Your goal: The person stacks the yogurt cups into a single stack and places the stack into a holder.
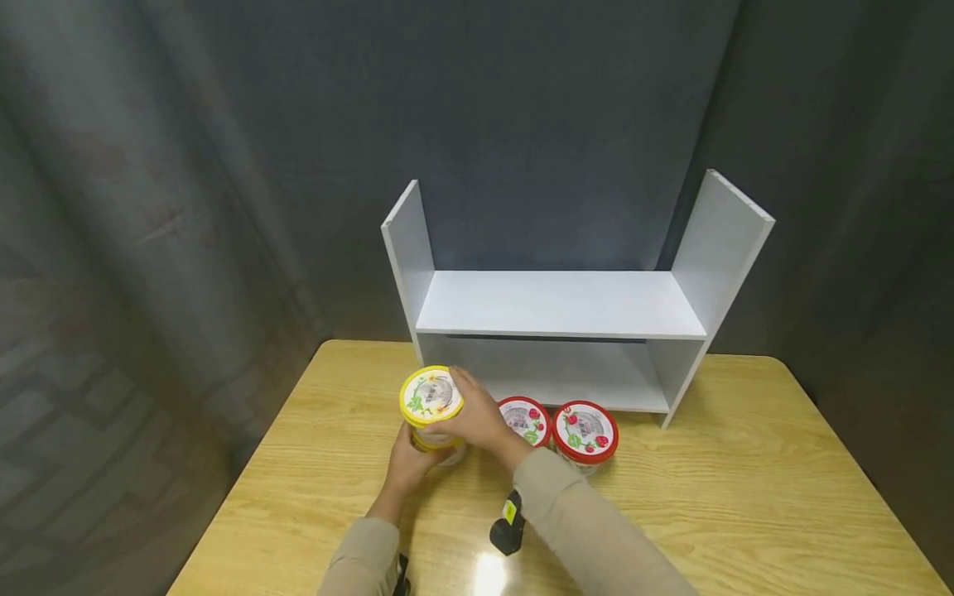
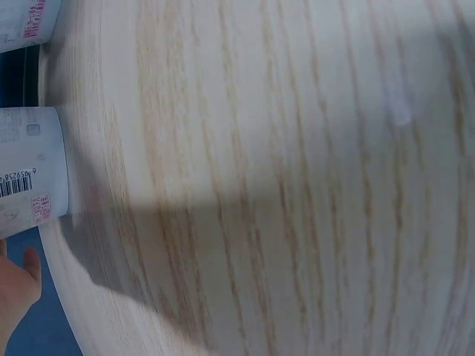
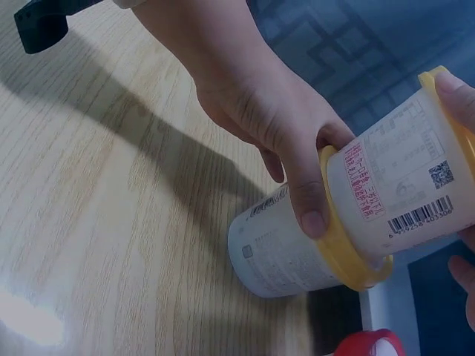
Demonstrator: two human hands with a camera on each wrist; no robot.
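Note:
Two white tubs with yellow lids stand one on the other, left of centre on the table. My right hand point(image 1: 480, 418) grips the upper tub point(image 1: 431, 396) near its lid, with fingers on both sides of the rim in the right wrist view. Below it, my left hand point(image 3: 274, 119) holds the lower tub point(image 3: 278, 252), its thumb across the yellow lid. The lower tub's base appears to touch the table. Only the printed side of a tub point(image 2: 30, 167) and some fingers show in the left wrist view.
Two red-lidded tubs, one point(image 1: 525, 418) beside my right wrist and one point(image 1: 585, 430) further right, stand side by side before a white two-level shelf point(image 1: 559, 302). The wooden table point(image 1: 335, 406) extends to both sides. Dark curtains point(image 1: 551, 124) hang behind.

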